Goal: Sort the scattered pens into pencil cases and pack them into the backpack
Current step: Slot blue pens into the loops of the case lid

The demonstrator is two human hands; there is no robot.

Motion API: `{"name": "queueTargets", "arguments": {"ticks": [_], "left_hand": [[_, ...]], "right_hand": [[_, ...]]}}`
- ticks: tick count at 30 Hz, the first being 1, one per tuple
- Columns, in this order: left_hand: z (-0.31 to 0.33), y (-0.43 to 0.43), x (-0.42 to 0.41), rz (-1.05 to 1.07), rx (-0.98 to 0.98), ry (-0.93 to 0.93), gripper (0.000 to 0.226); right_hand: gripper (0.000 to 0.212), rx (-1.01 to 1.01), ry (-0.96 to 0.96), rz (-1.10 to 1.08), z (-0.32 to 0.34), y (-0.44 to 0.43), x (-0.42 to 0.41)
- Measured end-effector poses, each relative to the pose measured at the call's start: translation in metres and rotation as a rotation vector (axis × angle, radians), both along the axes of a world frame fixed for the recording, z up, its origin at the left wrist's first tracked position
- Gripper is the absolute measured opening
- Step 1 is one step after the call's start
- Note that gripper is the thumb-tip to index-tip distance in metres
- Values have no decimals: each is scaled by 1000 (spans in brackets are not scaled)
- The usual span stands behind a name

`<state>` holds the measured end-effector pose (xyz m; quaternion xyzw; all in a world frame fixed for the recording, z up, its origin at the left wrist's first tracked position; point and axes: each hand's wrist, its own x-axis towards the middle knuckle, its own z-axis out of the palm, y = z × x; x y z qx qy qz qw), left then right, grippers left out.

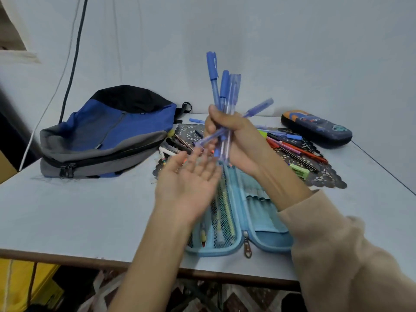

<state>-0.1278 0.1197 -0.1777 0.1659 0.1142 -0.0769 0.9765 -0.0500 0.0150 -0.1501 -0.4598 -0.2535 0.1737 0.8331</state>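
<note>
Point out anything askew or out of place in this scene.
One blue pen slants sideways across the bundle of blue pens that the right hand grips upright above the open pencil case. Loose pens lie scattered on the black mat.

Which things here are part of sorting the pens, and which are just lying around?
Part of the job: blue pens gripped in the right hand, open light-blue pencil case, dark pencil case, backpack, loose pens.
Lying about: black lace mat, green eraser, hanging cable.
</note>
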Motion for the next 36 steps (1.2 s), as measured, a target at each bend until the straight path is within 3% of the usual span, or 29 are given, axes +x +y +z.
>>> {"name": "queueTargets", "arguments": {"ticks": [3,6,10,12,16,19,27,34,36], "left_hand": [[2,-31,4,-116,-232,19,45],[-1,-47,5,-124,-287,6,38],[-4,-61,5,-104,-265,62,29],[-4,-66,6,-112,-267,77,44],[-6,-71,12,-79,-267,99,23],[-12,-70,19,-103,-268,100,26],[-16,-66,22,-69,-225,152,30],[-16,-62,25,-46,-182,235,31],[-15,-62,25,-29,-157,260,34]], "right_hand": [[21,87,-38,28,-4,-2,-12],[5,3,-118,-32,-7,-14,-19],[14,-187,-229,-153,-11,-31,-26],[14,-224,-230,-181,-13,-36,-29],[14,-244,-228,-184,-13,-43,-33],[20,-243,-224,-179,-12,-45,-33],[6,-232,-201,-196,-12,-39,-27],[21,-213,-231,-119,-7,-34,-26],[15,-179,-207,-114,-6,-32,-25]]}}
